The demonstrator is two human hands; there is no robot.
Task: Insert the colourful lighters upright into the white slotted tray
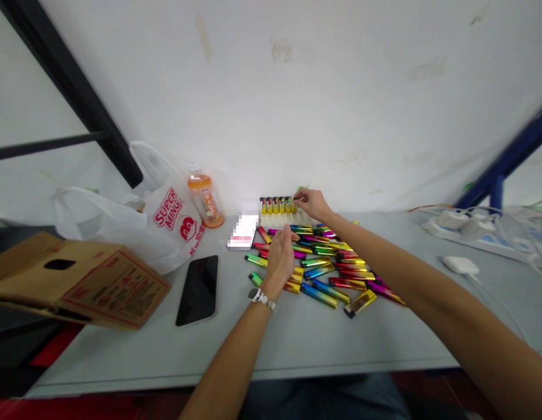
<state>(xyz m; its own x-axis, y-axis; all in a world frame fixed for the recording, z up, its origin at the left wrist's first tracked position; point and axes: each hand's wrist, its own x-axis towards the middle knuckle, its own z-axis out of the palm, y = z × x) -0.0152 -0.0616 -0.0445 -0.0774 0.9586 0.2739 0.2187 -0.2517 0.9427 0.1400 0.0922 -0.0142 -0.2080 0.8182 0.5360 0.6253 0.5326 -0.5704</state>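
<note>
Right hand (312,203) pinches a lighter (294,204), seating it upright beside the row already standing in the white tray (288,219). Left hand (279,256) is curled over the loose lighters (332,274) just beneath it, can't tell whether it's actually gripping one.

You are sitting at a makeshift packing bench in a small workshop or storeroom, not a home. The plain grey worktable (122,350) stands against a bare, stained white wall (297,87), with dark metal racking struts (78,93) on one side and a blue frame (507,163) on the other. A heap of colourful lighters (336,268) lies beside a white slotted tray (283,219), with a worn cardboard box (78,280) and a power strip (463,227) nearby.
</note>
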